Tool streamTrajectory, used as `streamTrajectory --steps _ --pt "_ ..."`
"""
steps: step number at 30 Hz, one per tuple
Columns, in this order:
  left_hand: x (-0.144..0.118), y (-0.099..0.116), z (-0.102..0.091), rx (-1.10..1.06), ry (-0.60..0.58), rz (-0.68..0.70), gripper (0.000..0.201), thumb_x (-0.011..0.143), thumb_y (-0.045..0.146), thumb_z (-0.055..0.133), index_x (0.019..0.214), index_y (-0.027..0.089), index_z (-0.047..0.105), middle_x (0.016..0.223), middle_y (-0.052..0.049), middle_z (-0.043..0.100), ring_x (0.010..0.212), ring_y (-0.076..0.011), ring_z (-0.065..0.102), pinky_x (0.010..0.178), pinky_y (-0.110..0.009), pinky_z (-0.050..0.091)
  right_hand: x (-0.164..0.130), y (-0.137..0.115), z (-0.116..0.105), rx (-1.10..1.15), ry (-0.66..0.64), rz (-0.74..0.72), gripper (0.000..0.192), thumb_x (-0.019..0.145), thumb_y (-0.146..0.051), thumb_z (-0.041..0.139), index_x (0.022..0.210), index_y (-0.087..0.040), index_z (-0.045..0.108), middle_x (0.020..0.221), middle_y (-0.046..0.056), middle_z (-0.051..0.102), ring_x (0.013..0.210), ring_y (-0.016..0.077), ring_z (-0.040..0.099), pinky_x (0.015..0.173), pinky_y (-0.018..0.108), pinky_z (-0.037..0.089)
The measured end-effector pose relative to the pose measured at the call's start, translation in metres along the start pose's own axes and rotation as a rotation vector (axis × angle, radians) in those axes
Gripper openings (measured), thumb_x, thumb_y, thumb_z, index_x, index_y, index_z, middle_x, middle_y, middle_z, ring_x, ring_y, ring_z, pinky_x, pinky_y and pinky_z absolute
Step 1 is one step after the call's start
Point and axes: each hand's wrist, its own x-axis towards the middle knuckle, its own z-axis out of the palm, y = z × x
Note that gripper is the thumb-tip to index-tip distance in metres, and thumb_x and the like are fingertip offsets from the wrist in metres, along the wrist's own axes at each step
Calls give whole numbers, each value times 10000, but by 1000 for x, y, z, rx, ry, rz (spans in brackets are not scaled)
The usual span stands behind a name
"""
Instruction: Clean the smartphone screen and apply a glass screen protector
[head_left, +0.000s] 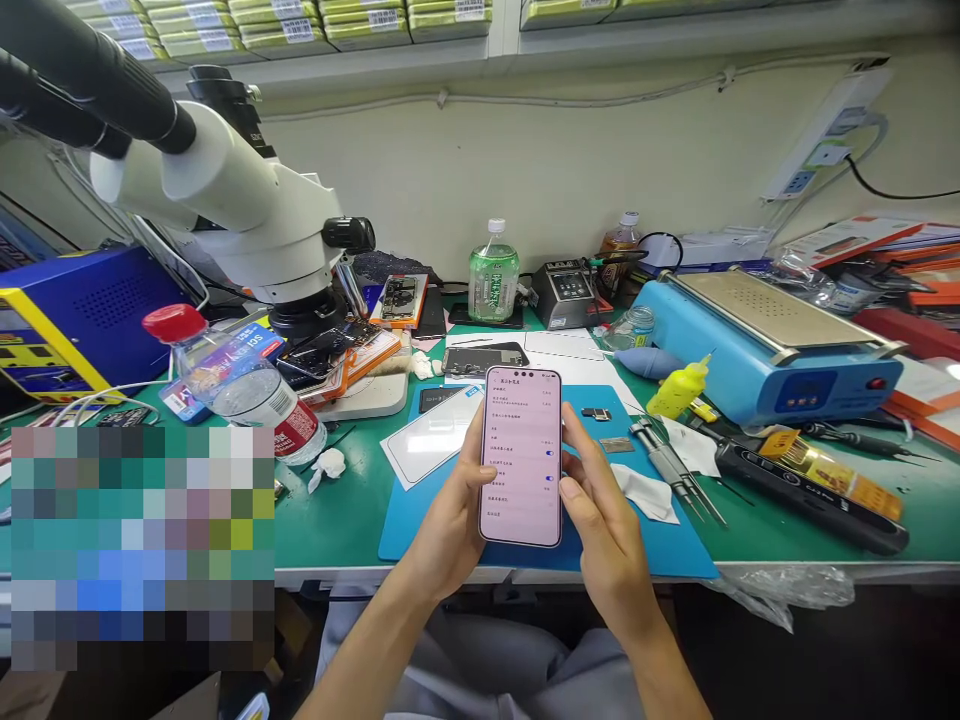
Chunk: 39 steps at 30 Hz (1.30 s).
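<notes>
From the head camera, I had the phone [521,457] gripped in my left hand [450,520], my fingers wrapped around its left edge and my palm under its lower back. The screen was lit and faced me, showing a list of settings lines with small toggles. Its long axis ran from six o'clock to twelve o'clock, nearly upright in the picture, with the top end tipped slightly away from me.

My right hand [600,520] sat at three o'clock from the phone, touching its right edge. It was loosely curled, not clamped on anything; the thumb [574,492] lay at the screen's right margin, close beside the toggles. So the left hand carried the phone and the right hand was the nearer one to the controls, reaching in from the right side.

The phone hung above the near edge of the blue mat [675,545] on the green bench [345,520]. At twelve o'clock from it lay a dark opened phone body [484,358] on white paper, and a green bottle [493,272] stood farther back. At ten o'clock stood the microscope [247,215], with a red-capped water bottle [240,385] lying at nine o'clock. At two o'clock were a yellow dropper bottle [677,390] and the blue heating plate [772,345]; tweezers [675,470] and a white wipe [645,492] lay just beside my right hand, at three o'clock.
</notes>
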Motion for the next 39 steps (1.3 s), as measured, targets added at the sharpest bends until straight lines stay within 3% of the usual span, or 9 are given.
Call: streamTrajectory --steps 5,14,21,26,39 --pt "1 -1 -1 -17 -7 18 658 1029 308 515 1668 385 375 1629 33 578 1550 -327 444 1252 -475 386 1 -1 0 28 -7 -4 556 1103 -467 492 1651 -453 401 1728 -43 421 1467 282 516 1181 447 479" --pt "0 0 0 -27 9 6 676 1026 318 510 1681 378 350 1630 36 580 1553 -315 447 1230 -440 415 1 -2 1 67 0 25 557 1099 -430 508 1648 -432 415 1727 -60 429 1515 279 494 1169 430 528" --pt "2 -1 -1 -16 22 7 676 1033 328 504 1688 366 338 1628 34 582 1561 -323 435 1256 -458 385 2 -3 -1 98 -18 43 560 1094 -421 522 1645 -433 423 1716 -61 447 1534 263 484 1252 433 464" --pt "2 -2 -1 -33 19 16 665 1033 311 493 1681 364 356 1625 37 584 1578 -317 409 1277 -467 355 2 -5 -1 68 -35 42 595 1090 -414 523 1669 -398 388 1699 -11 478 1492 289 533 1145 438 565" --pt "2 -1 -1 -36 36 17 657 1027 294 477 1672 374 378 1622 41 588 1557 -322 444 1243 -474 403 3 1 -2 16 -46 10 602 1092 -439 522 1674 -401 373 1706 -13 466 1467 294 557 1033 411 624"
